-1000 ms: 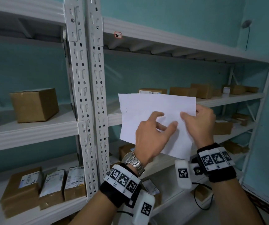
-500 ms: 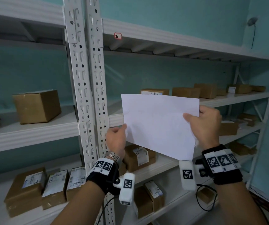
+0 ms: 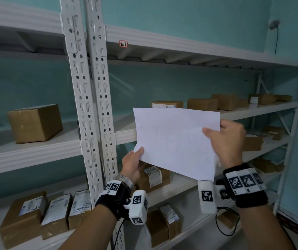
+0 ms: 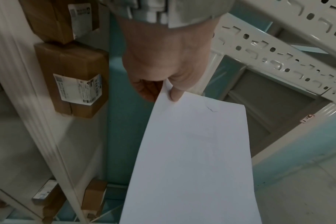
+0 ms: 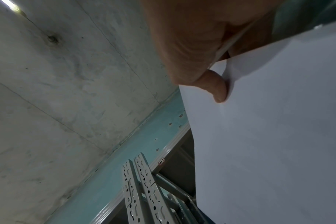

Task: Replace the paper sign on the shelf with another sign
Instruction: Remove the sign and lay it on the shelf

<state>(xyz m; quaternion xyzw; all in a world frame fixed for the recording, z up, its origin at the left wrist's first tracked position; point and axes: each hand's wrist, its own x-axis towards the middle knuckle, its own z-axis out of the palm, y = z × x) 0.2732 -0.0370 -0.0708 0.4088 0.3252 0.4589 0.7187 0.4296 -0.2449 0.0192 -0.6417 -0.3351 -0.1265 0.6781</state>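
Observation:
A blank-looking white paper sheet [image 3: 175, 139] hangs in front of the middle shelf beam [image 3: 124, 136], held by both hands. My left hand [image 3: 132, 162] pinches its lower left corner, thumb on the near face; the left wrist view shows the same pinch on the sheet [image 4: 192, 151]. My right hand [image 3: 225, 139] pinches the right edge near the top, thumb on the near face, and the sheet [image 5: 269, 136] fills that wrist view. A small red-bordered label [image 3: 123, 44] sits on the upper shelf beam. Whether a second sheet lies behind the first is hidden.
White slotted uprights [image 3: 88, 105] stand left of the sheet. Brown cartons [image 3: 34, 123] sit on the middle shelves, and labelled parcels [image 3: 58, 212] lie on the lower shelf. A teal wall closes the right side.
My left hand left the sheet's middle and moved down-left to pinch the lower left corner. The right hand kept its hold, and the sheet shifted slightly right.

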